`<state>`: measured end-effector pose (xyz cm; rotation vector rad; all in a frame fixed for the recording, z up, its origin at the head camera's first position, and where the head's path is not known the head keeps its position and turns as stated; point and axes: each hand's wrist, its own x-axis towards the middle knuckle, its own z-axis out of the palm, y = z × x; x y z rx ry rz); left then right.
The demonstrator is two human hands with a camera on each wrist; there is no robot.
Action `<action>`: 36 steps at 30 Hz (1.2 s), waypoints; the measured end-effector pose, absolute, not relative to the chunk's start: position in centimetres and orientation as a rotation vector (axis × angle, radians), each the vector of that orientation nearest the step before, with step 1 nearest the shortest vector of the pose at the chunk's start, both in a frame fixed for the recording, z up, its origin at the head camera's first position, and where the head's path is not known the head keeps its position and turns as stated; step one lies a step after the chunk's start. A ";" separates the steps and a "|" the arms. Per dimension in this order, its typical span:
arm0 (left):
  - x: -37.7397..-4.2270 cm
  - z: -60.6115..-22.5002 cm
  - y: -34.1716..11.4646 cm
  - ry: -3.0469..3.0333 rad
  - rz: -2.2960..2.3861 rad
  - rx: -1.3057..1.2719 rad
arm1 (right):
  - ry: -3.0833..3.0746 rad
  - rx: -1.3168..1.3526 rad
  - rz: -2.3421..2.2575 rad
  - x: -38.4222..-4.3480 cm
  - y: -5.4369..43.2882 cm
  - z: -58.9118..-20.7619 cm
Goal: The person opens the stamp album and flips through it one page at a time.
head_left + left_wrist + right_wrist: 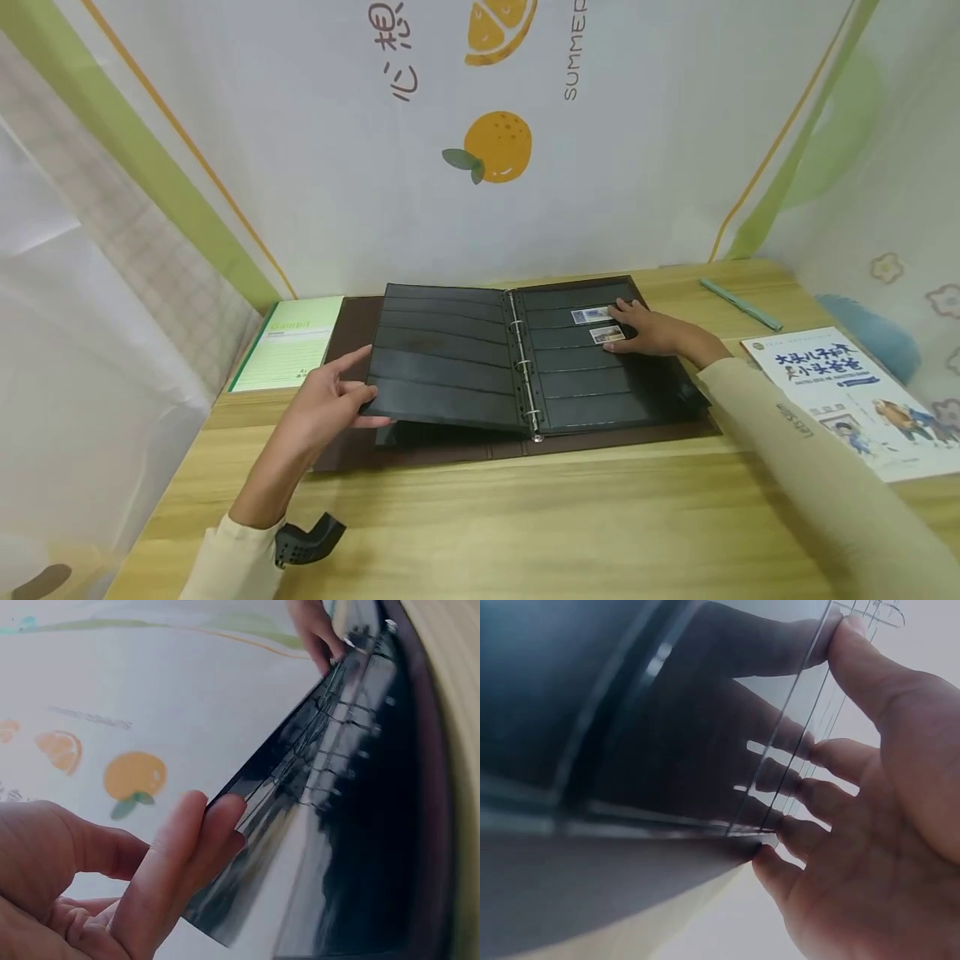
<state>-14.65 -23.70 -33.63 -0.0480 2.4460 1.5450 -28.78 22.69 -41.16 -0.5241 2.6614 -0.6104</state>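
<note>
A ring-bound stamp album (523,367) lies spread on the wooden table, with black pocket pages and a dark brown cover. At its outer edge, my left hand (330,404) pinches the left black page (442,354), thumb above and fingers below; the page's near edge is raised off the sheets beneath. Two small stamps, an upper one (591,315) and a lower one (607,334), show in the pockets of the right page (585,383). My right hand (651,331) rests there, fingertips at the stamps' right ends. In the right wrist view its spread fingertips (844,637) touch the glossy pocket surface.
A green-and-white notepad (288,342) sits at the album's left, partly under the cover. To the right lie a teal pen (741,304) and a white illustrated book (862,400). A fruit-printed curtain (337,208) hangs behind the table (525,517).
</note>
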 end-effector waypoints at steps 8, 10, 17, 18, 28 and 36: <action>-14.7 -35.4 -24.3 2.436 1.504 -0.071 | 2.645 -0.521 -0.613 -28.6 22.6 -41.2; -14.9 -35.9 -24.5 2.432 1.467 -0.063 | 2.644 -0.522 -0.617 -28.5 22.5 -41.2; -15.5 -37.7 -25.4 2.483 1.268 -0.050 | 2.645 -0.541 -0.644 -28.5 22.6 -41.3; -15.6 -37.8 -25.4 2.509 1.220 -0.052 | 2.652 -0.543 -0.643 -28.5 22.6 -41.4; -16.0 -37.4 -22.4 3.134 0.349 0.130 | 2.807 -0.575 -0.673 -28.9 23.6 -41.0; -18.4 -37.5 -17.2 3.061 0.206 0.398 | 3.014 -0.434 -0.535 -29.6 24.2 -41.3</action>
